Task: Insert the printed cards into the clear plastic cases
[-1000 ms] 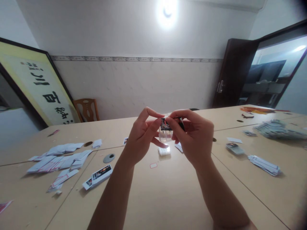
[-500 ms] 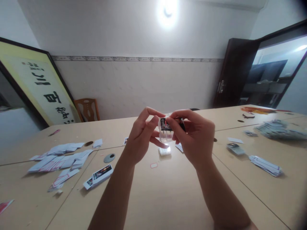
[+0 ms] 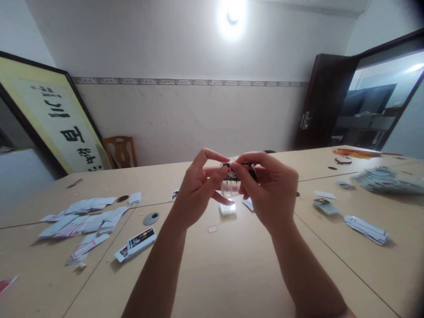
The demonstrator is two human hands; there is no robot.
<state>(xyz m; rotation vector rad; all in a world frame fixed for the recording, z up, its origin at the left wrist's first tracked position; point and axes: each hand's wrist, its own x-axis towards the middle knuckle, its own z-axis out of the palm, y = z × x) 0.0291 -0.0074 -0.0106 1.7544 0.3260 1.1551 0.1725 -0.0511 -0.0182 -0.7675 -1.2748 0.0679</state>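
Observation:
Both my hands are raised above the light wooden table (image 3: 232,269) and pinch one small item between them. It is a dark printed card (image 3: 231,173) sitting in a clear plastic sleeve (image 3: 231,187). My left hand (image 3: 197,187) grips the sleeve's left side with thumb and fingers. My right hand (image 3: 270,187) pinches the card's top right edge. Below them on the table lies a small clear stack of sleeves (image 3: 227,208) and a tiny red-edged sticker (image 3: 212,229).
Scattered white cards (image 3: 82,218) cover the left of the table, with a short stack of printed cards (image 3: 135,244) and a grey disc (image 3: 151,217) nearby. More card stacks (image 3: 364,227) lie to the right. A chair (image 3: 119,151), a framed calligraphy panel (image 3: 49,115) and a dark door (image 3: 323,99) stand behind.
The card has slid a little further down into the sleeve and both hands shifted slightly right. Everything on the table stays as it was.

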